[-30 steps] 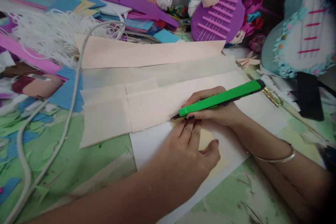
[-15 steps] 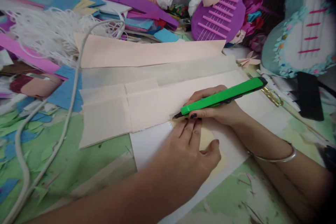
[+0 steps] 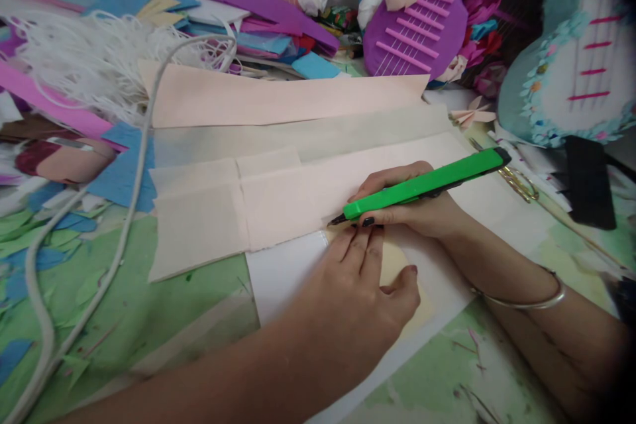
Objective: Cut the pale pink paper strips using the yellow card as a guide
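Observation:
My right hand [image 3: 405, 202] grips a green utility knife [image 3: 422, 185]. The knife slants, its black tip down at the edge of the pale peach sheet [image 3: 293, 202] and its rear end up to the right. Pressed down with fingers stretched out, my left hand [image 3: 368, 275] lies on a pale yellow piece [image 3: 395, 255], its fingertips just below the knife tip. Beneath both is white paper [image 3: 281, 278]. The left hand covers part of the yellow piece, and the blade is too small to make out clearly.
A white cable [image 3: 134, 199] loops across the left side. Behind lie tangled white strings [image 3: 94, 59], purple foam strips [image 3: 238, 0] and a long peach strip [image 3: 293, 101]. A purple paper guitar [image 3: 417, 36] and a pale blue one [image 3: 561, 86] stand at the back right. Paper scraps litter the green table [image 3: 199, 318].
Both hands and the knife keep almost the same place on the paper. The view has shifted very slightly.

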`<state>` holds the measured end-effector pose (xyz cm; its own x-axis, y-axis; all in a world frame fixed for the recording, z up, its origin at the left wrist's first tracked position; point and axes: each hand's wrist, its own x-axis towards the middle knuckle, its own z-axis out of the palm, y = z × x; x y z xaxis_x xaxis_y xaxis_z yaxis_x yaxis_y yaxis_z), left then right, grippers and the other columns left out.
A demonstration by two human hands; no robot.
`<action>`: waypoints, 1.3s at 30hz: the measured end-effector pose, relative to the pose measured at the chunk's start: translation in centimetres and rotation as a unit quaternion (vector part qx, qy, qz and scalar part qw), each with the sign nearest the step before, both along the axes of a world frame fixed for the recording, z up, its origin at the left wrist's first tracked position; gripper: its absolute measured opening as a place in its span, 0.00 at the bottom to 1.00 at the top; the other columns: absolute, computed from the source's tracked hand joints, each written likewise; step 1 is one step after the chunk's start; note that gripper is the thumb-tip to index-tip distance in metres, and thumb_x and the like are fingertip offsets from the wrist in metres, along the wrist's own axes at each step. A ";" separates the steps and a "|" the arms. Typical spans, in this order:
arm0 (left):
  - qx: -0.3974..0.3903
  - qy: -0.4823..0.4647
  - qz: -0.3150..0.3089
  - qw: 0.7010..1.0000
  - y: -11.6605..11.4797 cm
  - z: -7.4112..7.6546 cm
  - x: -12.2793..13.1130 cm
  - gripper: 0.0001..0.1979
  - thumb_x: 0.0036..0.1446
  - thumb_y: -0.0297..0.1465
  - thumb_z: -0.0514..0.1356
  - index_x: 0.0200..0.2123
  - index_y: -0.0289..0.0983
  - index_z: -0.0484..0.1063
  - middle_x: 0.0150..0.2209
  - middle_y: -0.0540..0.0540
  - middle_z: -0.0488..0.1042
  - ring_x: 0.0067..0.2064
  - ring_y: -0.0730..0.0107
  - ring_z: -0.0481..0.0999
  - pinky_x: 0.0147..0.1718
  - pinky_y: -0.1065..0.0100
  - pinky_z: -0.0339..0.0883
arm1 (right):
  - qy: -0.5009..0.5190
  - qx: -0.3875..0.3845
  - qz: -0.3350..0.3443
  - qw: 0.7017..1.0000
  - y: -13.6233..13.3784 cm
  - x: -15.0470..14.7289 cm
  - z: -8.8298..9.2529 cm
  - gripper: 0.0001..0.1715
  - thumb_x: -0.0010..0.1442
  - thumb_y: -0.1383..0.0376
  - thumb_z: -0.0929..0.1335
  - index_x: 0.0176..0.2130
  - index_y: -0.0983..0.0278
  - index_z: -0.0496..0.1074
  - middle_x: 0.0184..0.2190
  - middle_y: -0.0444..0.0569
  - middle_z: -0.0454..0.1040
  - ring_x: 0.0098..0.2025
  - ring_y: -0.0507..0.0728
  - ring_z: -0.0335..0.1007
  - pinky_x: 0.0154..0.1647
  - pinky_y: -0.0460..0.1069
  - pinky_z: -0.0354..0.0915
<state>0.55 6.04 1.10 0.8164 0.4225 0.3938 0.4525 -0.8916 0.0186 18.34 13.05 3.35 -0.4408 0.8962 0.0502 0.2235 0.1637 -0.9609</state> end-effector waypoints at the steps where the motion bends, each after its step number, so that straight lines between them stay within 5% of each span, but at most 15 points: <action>1: 0.000 -0.002 0.000 1.000 0.0 0.0 0.0 0.16 0.63 0.31 0.52 0.52 0.33 0.67 0.50 0.26 0.73 0.56 0.46 0.71 0.53 0.49 0.65 | 0.000 -0.001 -0.001 1.000 0.0 0.0 0.0 0.10 0.47 0.64 0.77 0.32 0.64 0.79 0.33 0.48 0.82 0.35 0.56 0.79 0.37 0.48 0.76; 19: 0.008 -0.026 0.000 1.000 -0.2 -0.2 0.1 0.14 0.62 0.28 0.52 0.50 0.30 0.68 0.49 0.21 0.72 0.56 0.44 0.71 0.53 0.48 0.65 | 0.001 0.004 -0.001 1.000 0.1 0.2 -0.2 0.10 0.47 0.65 0.77 0.33 0.66 0.79 0.33 0.49 0.82 0.36 0.56 0.79 0.38 0.47 0.75; 39: -0.014 -0.037 0.009 0.999 -0.1 -0.1 -0.2 0.15 0.62 0.27 0.51 0.49 0.30 0.70 0.49 0.27 0.74 0.55 0.49 0.73 0.53 0.51 0.66 | -0.015 -0.006 0.001 1.000 0.0 0.3 -0.1 0.10 0.48 0.62 0.77 0.33 0.64 0.79 0.34 0.49 0.82 0.36 0.56 0.79 0.38 0.47 0.75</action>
<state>0.36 5.99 1.00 0.7778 0.4475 0.4413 0.4641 -0.8824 0.0768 18.62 13.05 3.28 -0.4442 0.8956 0.0259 0.2525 0.1528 -0.9555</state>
